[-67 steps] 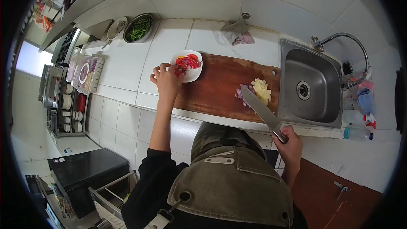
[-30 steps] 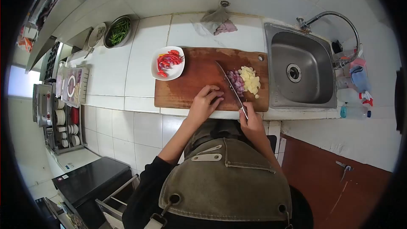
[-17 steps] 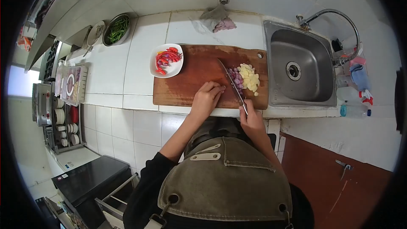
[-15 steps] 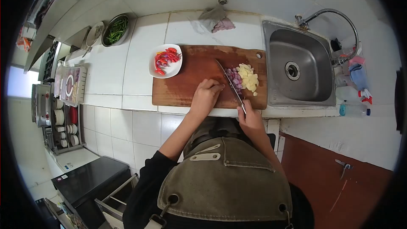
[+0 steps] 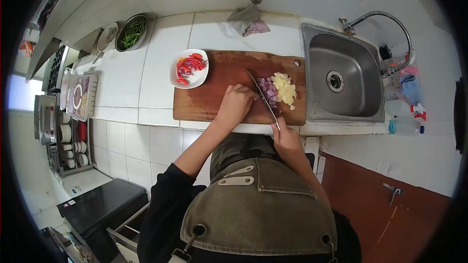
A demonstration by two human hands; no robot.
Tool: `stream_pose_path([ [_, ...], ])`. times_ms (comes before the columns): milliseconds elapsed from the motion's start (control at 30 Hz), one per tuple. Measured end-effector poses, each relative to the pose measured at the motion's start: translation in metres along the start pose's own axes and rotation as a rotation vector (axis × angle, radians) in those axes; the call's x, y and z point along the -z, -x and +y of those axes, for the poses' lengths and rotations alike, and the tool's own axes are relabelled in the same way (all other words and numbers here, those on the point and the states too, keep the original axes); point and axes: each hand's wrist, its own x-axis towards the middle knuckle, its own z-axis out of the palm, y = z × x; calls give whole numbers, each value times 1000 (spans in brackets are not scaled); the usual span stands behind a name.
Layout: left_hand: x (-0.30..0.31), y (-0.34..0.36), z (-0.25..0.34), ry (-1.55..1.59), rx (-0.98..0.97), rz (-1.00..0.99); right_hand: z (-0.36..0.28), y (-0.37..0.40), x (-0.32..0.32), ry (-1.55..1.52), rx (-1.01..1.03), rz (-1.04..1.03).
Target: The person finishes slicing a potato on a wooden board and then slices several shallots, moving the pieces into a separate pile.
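Across a wooden cutting board (image 5: 195, 104), a long knife (image 5: 262, 95) points up and to the left, its handle in my closed right hand (image 5: 287, 139) at the board's front edge. Left of the blade, my left hand (image 5: 236, 103) rests on the board with its fingers bent together; whatever lies under the fingertips is too small to make out. Chopped purple shallots (image 5: 268, 91) lie just right of the blade, beside a heap of pale yellow slices (image 5: 284, 88). A white square bowl (image 5: 199, 79) at the board's upper left corner holds red chilies (image 5: 187, 66).
A steel sink (image 5: 317, 68) with a faucet stands right of the board. A plastic bag (image 5: 243, 19) lies behind it. At the back left are a bowl of green chilies (image 5: 132, 34) and a small dish (image 5: 107, 37). A plastic container (image 5: 83, 98) stands further left.
My left hand has shifted very slightly, its fingers nearer the blade. The knife remains in my right hand, and the whole view has moved a little.
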Motion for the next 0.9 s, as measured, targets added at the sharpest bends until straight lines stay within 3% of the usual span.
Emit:
stream_pose_path([
  [900,0,-2,0,24,18,-21,4,-10,-12,-3,89,66],
])
